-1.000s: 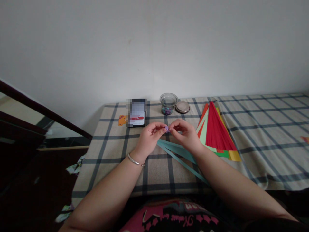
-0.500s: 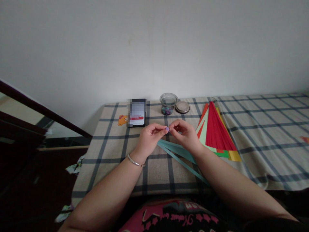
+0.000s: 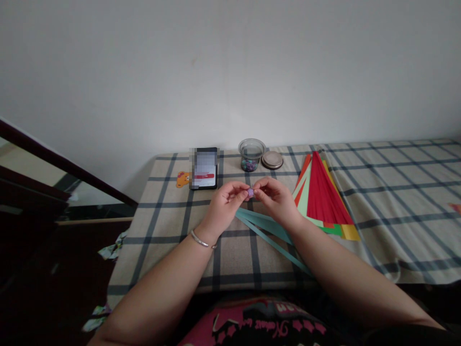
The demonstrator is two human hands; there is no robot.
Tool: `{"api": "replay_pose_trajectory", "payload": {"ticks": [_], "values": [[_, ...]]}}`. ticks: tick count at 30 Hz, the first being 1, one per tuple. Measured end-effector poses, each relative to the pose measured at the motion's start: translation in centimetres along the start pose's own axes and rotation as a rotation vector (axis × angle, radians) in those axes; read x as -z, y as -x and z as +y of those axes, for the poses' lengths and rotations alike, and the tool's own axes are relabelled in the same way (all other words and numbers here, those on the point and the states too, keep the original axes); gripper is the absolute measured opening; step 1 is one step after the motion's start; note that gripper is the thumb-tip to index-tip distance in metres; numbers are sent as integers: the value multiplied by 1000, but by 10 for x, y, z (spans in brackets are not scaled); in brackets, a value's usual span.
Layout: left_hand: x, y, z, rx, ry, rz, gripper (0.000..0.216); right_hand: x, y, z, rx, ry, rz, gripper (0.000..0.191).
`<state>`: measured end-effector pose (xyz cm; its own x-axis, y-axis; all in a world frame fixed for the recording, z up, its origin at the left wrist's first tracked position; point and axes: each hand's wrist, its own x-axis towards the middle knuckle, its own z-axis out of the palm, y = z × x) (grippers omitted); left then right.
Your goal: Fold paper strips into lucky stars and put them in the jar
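A small purple folded paper star (image 3: 251, 192) is pinched between my two hands above the table. My left hand (image 3: 229, 199) grips it from the left with thumb and index finger. From the right, my right hand (image 3: 274, 198) holds its other side with the fingertips. Light blue paper strips (image 3: 264, 222) lie on the cloth under my hands, partly covered by my right forearm. Just beyond my hands stands a clear plastic jar (image 3: 251, 151) with small blue and purple pieces at its bottom. Its round lid (image 3: 272, 159) lies beside it.
A phone or tablet (image 3: 206, 169) with a partly blurred screen lies at the back left, next to an orange bear-shaped piece (image 3: 183, 179). Fanned red, green, orange and yellow paper strips (image 3: 324, 197) lie to the right. A checked cloth (image 3: 396, 192) covers the table, against a wall.
The fingers of both hands have shifted slightly around the purple paper star, and more of it shows between them. Everything else has stayed in place.
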<state>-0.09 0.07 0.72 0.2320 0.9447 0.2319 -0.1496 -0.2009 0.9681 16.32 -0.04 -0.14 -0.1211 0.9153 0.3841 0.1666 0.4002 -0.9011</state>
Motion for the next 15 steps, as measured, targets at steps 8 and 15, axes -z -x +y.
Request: {"api": "replay_pose_trajectory", "payload": {"ticks": [8, 15], "values": [[0, 0, -1, 25, -28, -17, 22, -1, 0, -5, 2, 32, 40, 12], [-1, 0, -6, 95, 103, 55, 22, -1, 2, -10, 45, 81, 16, 10]]}}
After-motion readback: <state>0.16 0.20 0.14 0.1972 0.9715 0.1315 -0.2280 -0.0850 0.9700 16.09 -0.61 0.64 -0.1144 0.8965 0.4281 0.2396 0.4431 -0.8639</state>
